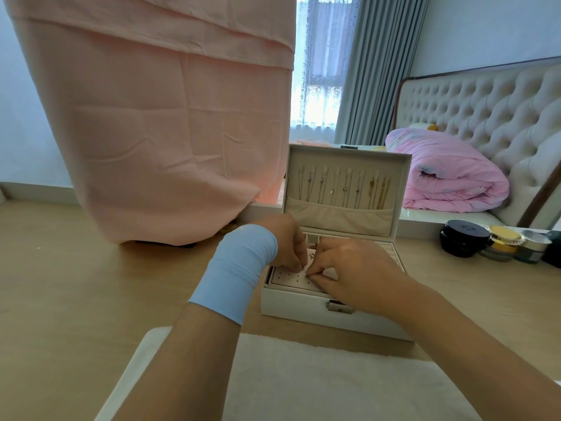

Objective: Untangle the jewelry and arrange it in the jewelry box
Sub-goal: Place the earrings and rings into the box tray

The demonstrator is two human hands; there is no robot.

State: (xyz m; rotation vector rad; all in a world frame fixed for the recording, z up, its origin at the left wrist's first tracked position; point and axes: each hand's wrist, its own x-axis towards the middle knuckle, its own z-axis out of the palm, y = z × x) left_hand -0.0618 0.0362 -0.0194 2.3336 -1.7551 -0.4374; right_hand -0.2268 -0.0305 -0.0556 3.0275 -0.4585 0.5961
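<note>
A white jewelry box (303, 311) stands open on the wooden table, its lid (403, 183) upright. Several necklaces (343, 186) hang in a row inside the lid above a beige pocket. A white perforated earring panel (288, 276) lies in the front left of the box. My left hand (288, 241), with a light blue wristband, and my right hand (349, 265) meet over that panel, fingertips curled down and pinching a tiny piece of jewelry too small to identify. A small earring (311, 256) sits just behind the fingertips.
A white fluffy mat (303, 378) lies in front of the box. Cosmetic jars (498, 243) stand at the table's right. A pink cloth (158, 123) hangs over something at the back left. A bed with a pink rolled quilt (449, 174) is behind.
</note>
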